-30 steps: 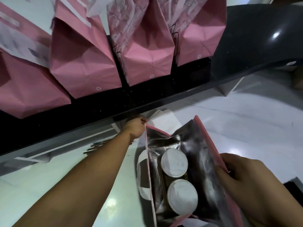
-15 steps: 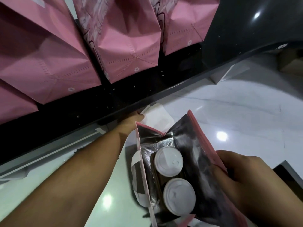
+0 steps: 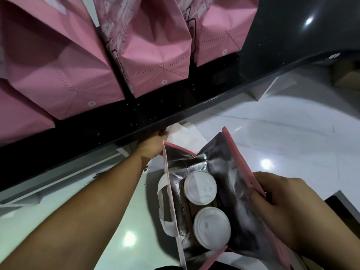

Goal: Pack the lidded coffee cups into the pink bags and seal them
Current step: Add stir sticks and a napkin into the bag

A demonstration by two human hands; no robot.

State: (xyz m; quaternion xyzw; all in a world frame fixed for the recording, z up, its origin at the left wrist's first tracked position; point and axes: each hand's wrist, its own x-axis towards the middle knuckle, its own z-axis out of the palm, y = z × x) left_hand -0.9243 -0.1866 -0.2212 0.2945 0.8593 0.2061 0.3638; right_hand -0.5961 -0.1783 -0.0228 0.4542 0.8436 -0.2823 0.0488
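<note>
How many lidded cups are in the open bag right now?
2. One cup sits at the far end of the foil-lined bag, the other cup nearer the camera, side by side. None seem hidden.

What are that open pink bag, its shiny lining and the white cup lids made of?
The open pink bag looks like matte non-woven fabric or paper; its edge alone leaves that open. Its silver lining seems to be crinkled reflective foil. The two white round lids look like smooth moulded plastic with embossed ridges.
</note>
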